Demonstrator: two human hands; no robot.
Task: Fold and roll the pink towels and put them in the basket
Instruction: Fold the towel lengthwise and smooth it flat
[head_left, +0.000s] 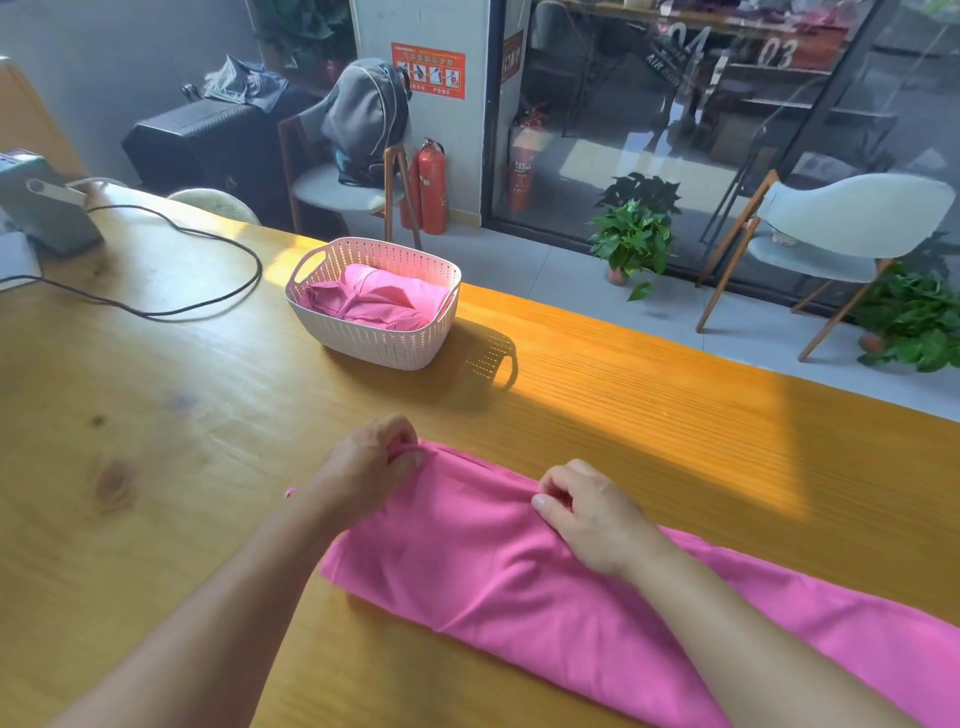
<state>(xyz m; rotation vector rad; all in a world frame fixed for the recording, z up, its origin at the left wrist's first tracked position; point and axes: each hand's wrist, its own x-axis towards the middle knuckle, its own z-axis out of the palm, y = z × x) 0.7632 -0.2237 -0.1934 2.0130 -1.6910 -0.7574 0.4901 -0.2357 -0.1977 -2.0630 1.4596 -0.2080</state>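
Bare forearms; left hand (371, 462) and right hand (587, 512) ungloved

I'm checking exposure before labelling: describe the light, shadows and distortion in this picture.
Head view: hard sunlight bands the table right of the basket, which throws a latticed shadow rightward; the towel and both hands, left and right, lie in softer shade; the glass wall carries reflections; wide-angle bending curves the frame's edges.

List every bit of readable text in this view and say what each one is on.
"01": large numerals on the glass wall, partly hidden by glare.
"03": large numerals on the same glass.
Red poster on the pillar: printed text and pictures, too small to read.
Fire extinguisher label: too blurred to read.
Smaller lettering under "01": illegible.
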